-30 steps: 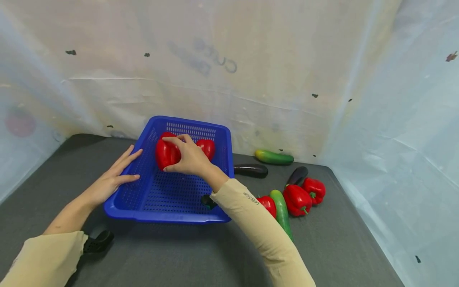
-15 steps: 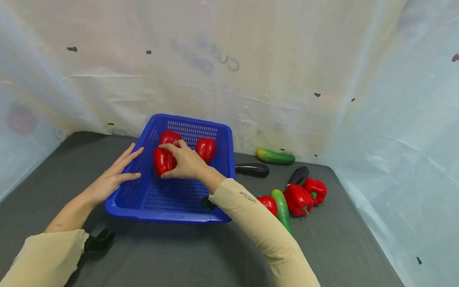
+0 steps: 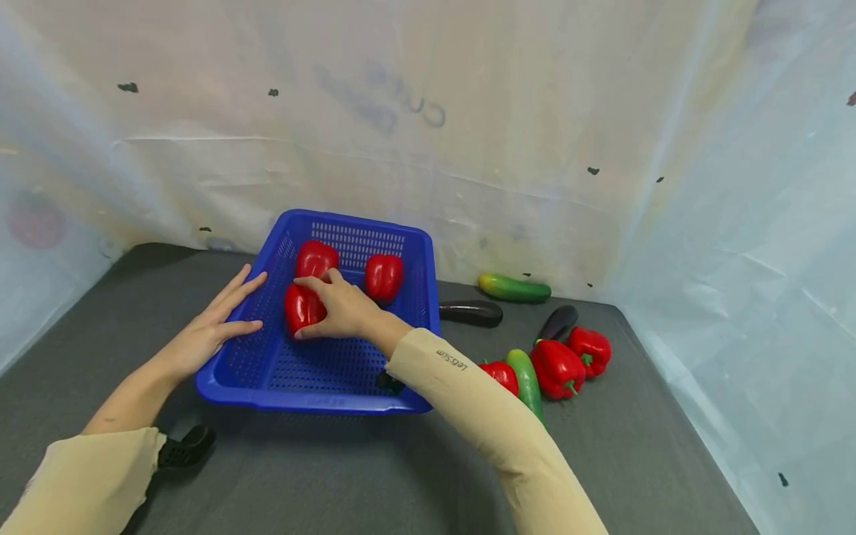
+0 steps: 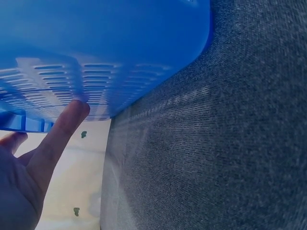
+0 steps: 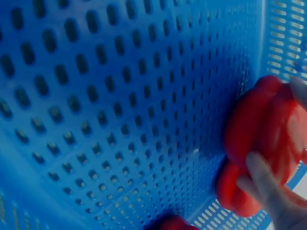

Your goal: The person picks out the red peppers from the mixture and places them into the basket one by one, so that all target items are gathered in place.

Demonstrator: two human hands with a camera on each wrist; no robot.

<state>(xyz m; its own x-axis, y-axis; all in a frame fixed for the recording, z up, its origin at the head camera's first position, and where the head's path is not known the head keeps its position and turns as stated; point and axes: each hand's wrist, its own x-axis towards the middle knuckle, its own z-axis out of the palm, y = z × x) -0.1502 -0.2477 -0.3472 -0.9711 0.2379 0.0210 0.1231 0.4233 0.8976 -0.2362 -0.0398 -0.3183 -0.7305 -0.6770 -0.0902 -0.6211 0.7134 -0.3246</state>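
Note:
A blue perforated plastic basket stands on the dark grey cloth. Inside it, at the left, my right hand grips a red bell pepper between thumb and fingers. The right wrist view shows this held bell pepper low by the basket floor. Just behind it lies a second red bell pepper, and a third red bell pepper sits toward the back right. My left hand rests against the basket's left side, fingers straight; a finger touches the slotted outer wall.
Right of the basket are more red bell peppers, a cucumber, an eggplant by the basket wall, another eggplant and a yellow-green cucumber at the back. Plastic sheeting walls off the rear and sides.
My right hand has brought its bell pepper toward me and lower in the basket, uncovering the bell pepper behind it. The left hand stays at the basket's side.

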